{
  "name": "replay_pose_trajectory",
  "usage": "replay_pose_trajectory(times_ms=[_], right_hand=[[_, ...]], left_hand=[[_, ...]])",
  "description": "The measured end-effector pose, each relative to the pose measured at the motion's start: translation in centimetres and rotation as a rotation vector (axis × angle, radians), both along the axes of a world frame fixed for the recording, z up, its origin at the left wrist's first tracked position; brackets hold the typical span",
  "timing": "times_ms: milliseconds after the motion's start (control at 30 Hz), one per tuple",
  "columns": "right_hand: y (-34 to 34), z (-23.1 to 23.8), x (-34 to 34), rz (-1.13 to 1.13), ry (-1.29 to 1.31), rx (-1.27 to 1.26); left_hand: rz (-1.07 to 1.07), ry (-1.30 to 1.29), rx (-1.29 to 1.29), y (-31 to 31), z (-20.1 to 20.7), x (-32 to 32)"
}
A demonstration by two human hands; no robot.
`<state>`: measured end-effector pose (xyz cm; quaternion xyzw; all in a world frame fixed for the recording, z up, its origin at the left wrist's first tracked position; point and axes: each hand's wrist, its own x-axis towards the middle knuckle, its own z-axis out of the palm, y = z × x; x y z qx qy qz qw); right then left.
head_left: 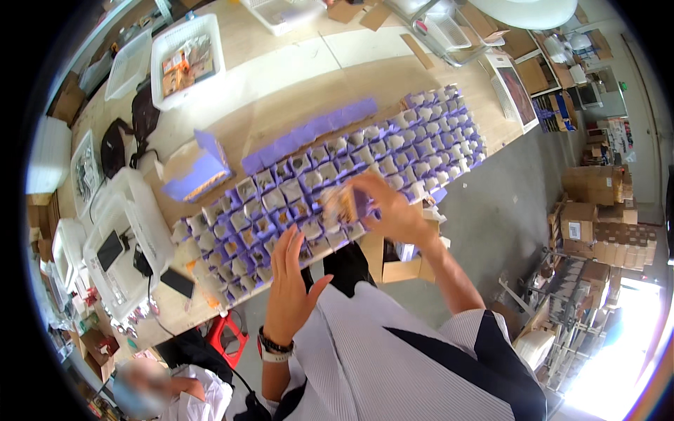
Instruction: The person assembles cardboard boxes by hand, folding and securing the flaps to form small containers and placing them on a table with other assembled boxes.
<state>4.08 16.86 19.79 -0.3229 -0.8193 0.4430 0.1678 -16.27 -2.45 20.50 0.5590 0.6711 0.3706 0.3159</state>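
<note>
Rows of small open purple boxes (421, 151) with pale insides stand packed together along the near side of the table. My right hand (395, 214) is closed round one small purple box (360, 201), held tilted just above the rows. Its contents and the fingertips are smeared by motion. At the near edge of the rows, my left hand (290, 291) is open, fingers stretched out and thumb apart, with nothing in it. Those fingertips are close to the boxes, but I cannot tell whether they touch.
A purple strip of boxes (309, 135) lies behind the rows, and a larger open carton (196, 168) stands left of it. White bins (156, 91) and a black phone (177, 282) are at the left. Another person (165, 389) sits at lower left by a red stool (226, 339).
</note>
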Motion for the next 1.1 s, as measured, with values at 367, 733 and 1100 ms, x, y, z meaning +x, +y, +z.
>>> replay_pose_trajectory(times_ms=[367, 733, 1100], right_hand=[[32.7, -18.8, 5.9, -0.280, -0.576, 0.488], [38.0, -29.6, 6.8, -0.034, -0.410, 0.323], [38.4, -25.3, 11.5, -0.586, -0.908, 0.420]], left_hand=[[0.084, -0.070, -0.171, 6.2, -2.4, 5.1], [0.139, -0.035, -0.240, 9.9, -3.0, 7.6], [0.053, 0.017, -0.287, 12.8, -2.8, 8.9]])
